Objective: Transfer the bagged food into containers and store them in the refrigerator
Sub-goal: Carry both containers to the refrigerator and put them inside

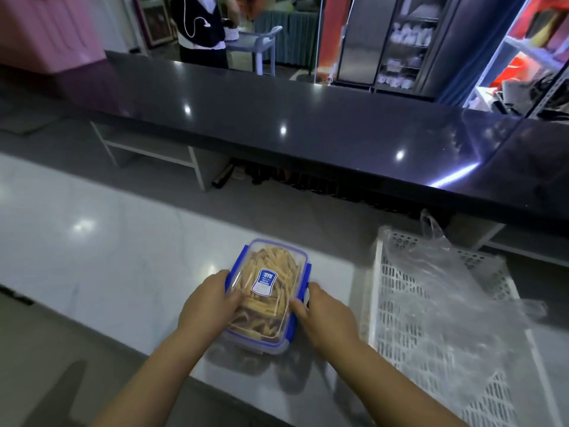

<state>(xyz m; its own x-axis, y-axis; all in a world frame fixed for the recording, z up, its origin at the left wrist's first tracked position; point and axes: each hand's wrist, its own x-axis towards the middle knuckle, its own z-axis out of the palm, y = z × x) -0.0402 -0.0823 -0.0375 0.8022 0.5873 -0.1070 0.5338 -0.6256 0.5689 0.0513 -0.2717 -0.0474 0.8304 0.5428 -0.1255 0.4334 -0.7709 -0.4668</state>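
Gripping the lidded container (pixel 271 266) from both sides, I note left hand (pixel 209 300) and right hand (pixel 326 315) curled round it, at the counter's (pixel 107 241) near edge, left of the tray (pixel 385 318).

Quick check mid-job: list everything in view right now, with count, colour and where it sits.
container: one, clear with blue lid clips, lid on, on the white counter
food strips: many, pale yellow, inside the container
plastic bag: one, clear, lying on the tray
tray: one, white, perforated, right of the container
white counter: one, glossy, under the container
dark counter: one, black, raised, behind
person: one, dark top, beyond the dark counter
left hand: grips the container's left side
right hand: grips the container's right side
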